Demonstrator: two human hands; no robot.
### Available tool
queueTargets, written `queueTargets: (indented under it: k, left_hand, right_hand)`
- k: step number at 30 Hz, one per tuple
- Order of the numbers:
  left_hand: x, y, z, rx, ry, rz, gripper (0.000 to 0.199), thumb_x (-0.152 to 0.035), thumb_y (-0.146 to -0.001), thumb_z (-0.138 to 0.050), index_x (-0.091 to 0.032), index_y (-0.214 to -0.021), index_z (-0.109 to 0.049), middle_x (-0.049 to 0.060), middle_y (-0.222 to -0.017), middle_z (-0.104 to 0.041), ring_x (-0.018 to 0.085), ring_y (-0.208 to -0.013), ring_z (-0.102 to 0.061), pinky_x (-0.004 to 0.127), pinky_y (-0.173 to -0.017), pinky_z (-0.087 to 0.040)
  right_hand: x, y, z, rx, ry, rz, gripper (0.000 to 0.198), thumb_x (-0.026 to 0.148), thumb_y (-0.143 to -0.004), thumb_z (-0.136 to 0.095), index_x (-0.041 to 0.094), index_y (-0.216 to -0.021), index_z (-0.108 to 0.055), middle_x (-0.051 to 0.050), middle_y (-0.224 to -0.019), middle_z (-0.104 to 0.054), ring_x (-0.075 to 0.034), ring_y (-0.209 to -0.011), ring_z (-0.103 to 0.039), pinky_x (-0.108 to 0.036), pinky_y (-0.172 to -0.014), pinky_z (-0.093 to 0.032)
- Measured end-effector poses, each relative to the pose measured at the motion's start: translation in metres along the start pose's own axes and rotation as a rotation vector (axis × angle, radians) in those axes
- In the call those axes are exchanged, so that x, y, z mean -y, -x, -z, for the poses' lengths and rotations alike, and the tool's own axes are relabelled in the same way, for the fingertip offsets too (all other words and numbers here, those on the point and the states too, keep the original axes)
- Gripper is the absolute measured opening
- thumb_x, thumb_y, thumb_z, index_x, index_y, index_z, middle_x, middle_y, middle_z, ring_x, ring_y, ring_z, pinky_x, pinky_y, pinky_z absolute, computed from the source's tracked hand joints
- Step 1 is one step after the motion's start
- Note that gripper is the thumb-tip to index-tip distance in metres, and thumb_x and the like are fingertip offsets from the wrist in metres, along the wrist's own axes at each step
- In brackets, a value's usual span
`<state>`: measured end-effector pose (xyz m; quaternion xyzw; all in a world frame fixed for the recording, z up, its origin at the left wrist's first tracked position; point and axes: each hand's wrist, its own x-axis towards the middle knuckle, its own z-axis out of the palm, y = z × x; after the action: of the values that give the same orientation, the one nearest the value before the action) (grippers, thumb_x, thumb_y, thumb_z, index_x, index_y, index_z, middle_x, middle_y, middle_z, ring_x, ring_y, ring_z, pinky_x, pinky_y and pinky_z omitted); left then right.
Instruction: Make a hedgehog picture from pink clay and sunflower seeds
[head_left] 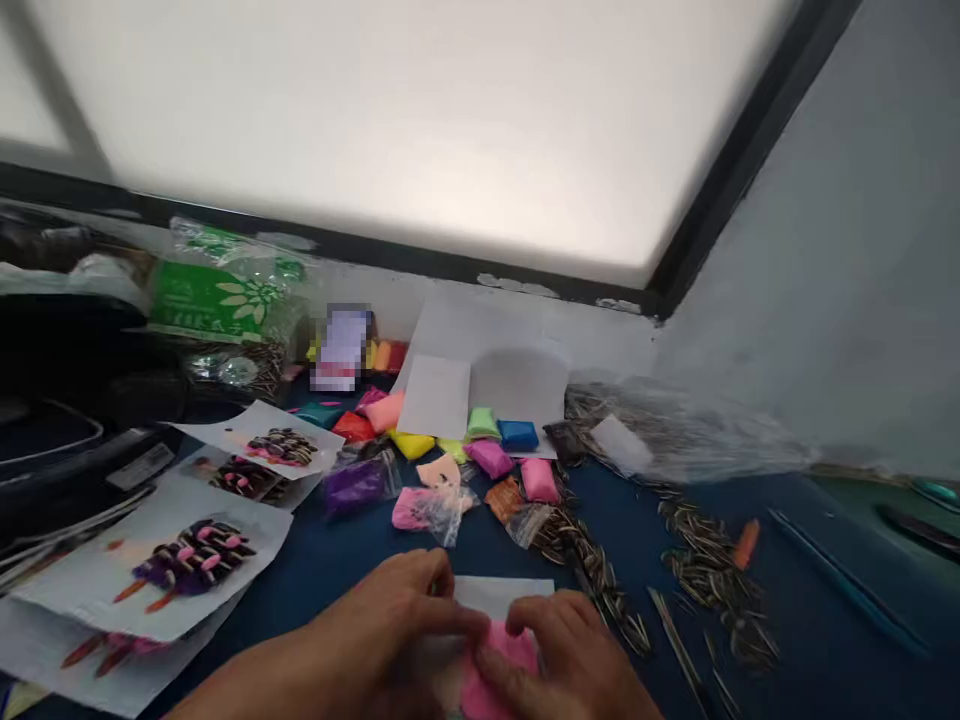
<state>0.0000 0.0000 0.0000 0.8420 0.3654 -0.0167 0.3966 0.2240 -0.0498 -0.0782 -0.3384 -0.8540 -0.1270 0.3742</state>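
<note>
At the bottom middle, a flat lump of pink modelling clay [487, 690] lies between my hands. My left hand [401, 610] has its fingers bent, with a fingertip pressed against the clay's upper left edge. From the other side, my right hand [570, 650] pinches it between thumb and curled fingers. A white paper sheet [506, 595] shows just beyond my fingertips; its lower part is hidden by the hands. Past it lie an opened pink clay packet [416, 510] with crumpled clear wrap, a pale peach piece [441, 472] and an orange packet [505, 498].
Sheets with seed-and-clay pictures [199, 550] overlap at left. Striped sunflower seeds [701, 545] are scattered at right, near a blue stick-like tool [847, 580]. Coloured clay packets [487, 458], a phone [343, 347] and a green seed bag [214, 300] line the back, below a bright window.
</note>
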Motion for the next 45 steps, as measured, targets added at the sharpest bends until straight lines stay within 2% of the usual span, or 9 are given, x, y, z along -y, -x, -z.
queueTargets:
  k: [5,8,15,20,22,26,32,38,45]
  left_hand:
    - [0.011,0.003,-0.009,-0.135,0.074,-0.137,0.056,-0.012,-0.078,-0.078,-0.035,-0.128,-0.068,0.003,-0.113,-0.059,0.026,-0.106,-0.058,0.035,-0.093,-0.047]
    - [0.009,0.002,-0.006,-0.096,0.066,-0.086,0.054,-0.008,-0.075,-0.077,-0.034,-0.122,-0.072,0.002,-0.11,-0.06,0.026,-0.105,-0.058,0.036,-0.093,-0.048]
    - [0.007,0.0,-0.007,-0.056,0.116,0.015,0.071,-0.002,-0.069,-0.07,-0.034,-0.132,-0.064,0.004,-0.124,-0.056,0.028,-0.12,-0.054,0.038,-0.102,-0.046]
    - [0.012,0.002,-0.011,-0.075,0.13,-0.003,0.077,-0.003,-0.066,-0.067,-0.038,-0.135,-0.061,0.002,-0.123,-0.057,0.029,-0.122,-0.053,0.039,-0.103,-0.046]
    - [0.013,0.003,-0.011,-0.064,0.133,0.006,0.078,-0.005,-0.067,-0.067,-0.037,-0.138,-0.059,0.004,-0.126,-0.056,0.03,-0.124,-0.052,0.041,-0.105,-0.045]
    - [0.015,0.005,-0.014,-0.053,0.152,0.047,0.08,-0.01,-0.069,-0.067,-0.033,-0.145,-0.054,0.007,-0.136,-0.052,0.032,-0.13,-0.048,0.044,-0.109,-0.042]
    - [0.016,0.005,-0.014,-0.065,0.172,0.076,0.081,-0.014,-0.069,-0.068,-0.035,-0.145,-0.053,0.006,-0.149,-0.044,0.035,-0.141,-0.037,0.048,-0.116,-0.032]
    - [0.011,0.004,-0.01,-0.06,0.119,0.008,0.076,-0.014,-0.069,-0.066,-0.031,-0.143,-0.057,0.007,-0.13,-0.055,0.032,-0.127,-0.049,0.044,-0.109,-0.039]
    - [0.021,0.002,-0.013,-0.049,0.053,-0.073,0.071,-0.021,-0.082,-0.066,-0.034,-0.15,-0.047,0.006,-0.124,-0.053,0.028,-0.115,-0.052,0.04,-0.102,-0.041]
  right_hand:
    - [0.001,0.002,-0.002,-0.001,-0.012,-0.043,0.04,0.045,-0.108,-0.034,0.023,-0.105,-0.068,-0.004,-0.082,-0.058,-0.017,-0.069,-0.054,-0.03,-0.066,-0.039]
    - [0.0,0.004,-0.005,0.03,0.018,-0.027,0.046,0.051,-0.107,-0.032,0.023,-0.104,-0.069,-0.004,-0.081,-0.057,-0.018,-0.068,-0.053,-0.032,-0.065,-0.039]
    - [0.0,0.005,-0.008,0.067,0.05,-0.03,0.049,0.056,-0.106,-0.031,0.025,-0.101,-0.069,-0.005,-0.084,-0.056,-0.019,-0.071,-0.05,-0.033,-0.066,-0.038]
    - [-0.002,-0.009,0.014,0.074,0.008,-0.12,0.048,0.049,-0.108,-0.028,0.023,-0.114,-0.069,-0.01,-0.101,-0.059,-0.019,-0.077,-0.054,-0.032,-0.068,-0.045]
    - [-0.005,-0.013,0.026,0.199,0.022,-0.114,0.042,0.047,-0.107,-0.035,0.024,-0.118,-0.068,-0.011,-0.105,-0.061,-0.019,-0.081,-0.058,-0.032,-0.07,-0.048]
    - [-0.007,-0.01,0.04,0.218,0.091,-0.054,0.04,0.049,-0.106,-0.04,0.023,-0.116,-0.068,-0.015,-0.112,-0.063,-0.025,-0.096,-0.063,-0.038,-0.076,-0.052]
    - [-0.002,0.006,0.028,0.287,0.15,-0.01,0.048,0.058,-0.104,-0.039,0.024,-0.13,-0.062,-0.021,-0.128,-0.062,-0.03,-0.112,-0.063,-0.041,-0.081,-0.054]
    - [0.005,0.004,0.02,0.448,0.155,-0.117,0.056,0.064,-0.1,-0.043,0.026,-0.138,-0.058,-0.021,-0.142,-0.056,-0.037,-0.128,-0.056,-0.053,-0.095,-0.052]
    - [0.017,-0.004,0.042,0.568,0.142,-0.347,0.055,0.054,-0.105,-0.036,0.018,-0.14,-0.058,-0.026,-0.146,-0.051,-0.041,-0.133,-0.052,-0.061,-0.099,-0.049]
